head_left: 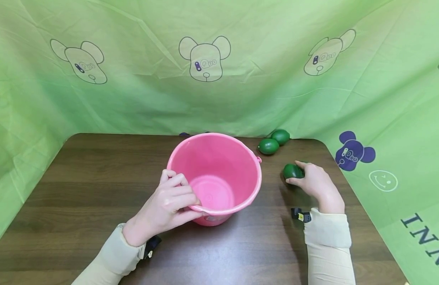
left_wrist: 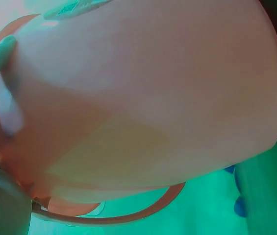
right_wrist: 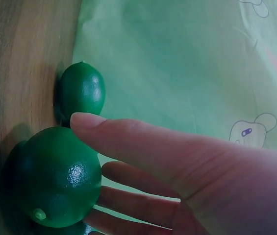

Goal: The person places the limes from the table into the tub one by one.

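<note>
An empty pink bucket [head_left: 219,166] stands upright in the middle of the brown table [head_left: 80,190]. My left hand [head_left: 186,197] grips its near rim, fingers over the lip and thumb on the outside. In the left wrist view the bucket's outer wall [left_wrist: 143,98] fills the frame, with its handle [left_wrist: 128,216] hanging below. To the right of the bucket, my right hand [head_left: 300,176] holds a green lime [head_left: 291,170] that lies on the table. In the right wrist view the thumb and fingers [right_wrist: 128,142] curl round that lime [right_wrist: 55,176].
Two more green limes [head_left: 268,146] [head_left: 281,136] lie together at the table's back edge, against the green cloth [head_left: 219,99] that walls off the back and sides. One of them [right_wrist: 82,90] shows just beyond the held lime.
</note>
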A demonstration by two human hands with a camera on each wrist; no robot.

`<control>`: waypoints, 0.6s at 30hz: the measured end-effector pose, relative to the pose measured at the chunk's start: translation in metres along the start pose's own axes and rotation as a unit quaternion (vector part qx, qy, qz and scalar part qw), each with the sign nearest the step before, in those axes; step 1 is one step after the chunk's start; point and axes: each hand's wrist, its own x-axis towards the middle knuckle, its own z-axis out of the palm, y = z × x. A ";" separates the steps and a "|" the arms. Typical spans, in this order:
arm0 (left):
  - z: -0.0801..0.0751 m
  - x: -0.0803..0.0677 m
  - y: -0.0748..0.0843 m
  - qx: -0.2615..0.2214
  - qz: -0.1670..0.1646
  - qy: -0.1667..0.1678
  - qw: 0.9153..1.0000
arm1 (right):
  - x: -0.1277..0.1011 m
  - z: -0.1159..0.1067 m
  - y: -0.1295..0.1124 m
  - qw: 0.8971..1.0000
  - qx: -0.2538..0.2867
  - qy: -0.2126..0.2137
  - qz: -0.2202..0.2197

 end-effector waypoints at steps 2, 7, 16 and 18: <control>0.000 0.000 0.000 0.000 0.004 -0.006 1.000 | 0.000 0.000 0.000 1.000 -0.002 0.001 0.000; -0.002 -0.001 -0.001 0.003 0.005 -0.019 1.000 | 0.001 0.003 0.002 1.000 -0.006 0.003 0.000; -0.005 0.004 -0.002 0.006 -0.004 0.006 1.000 | 0.002 0.004 0.003 1.000 -0.001 0.010 -0.002; -0.006 0.004 -0.002 0.003 -0.010 0.010 1.000 | 0.002 0.004 0.004 1.000 -0.001 0.011 -0.002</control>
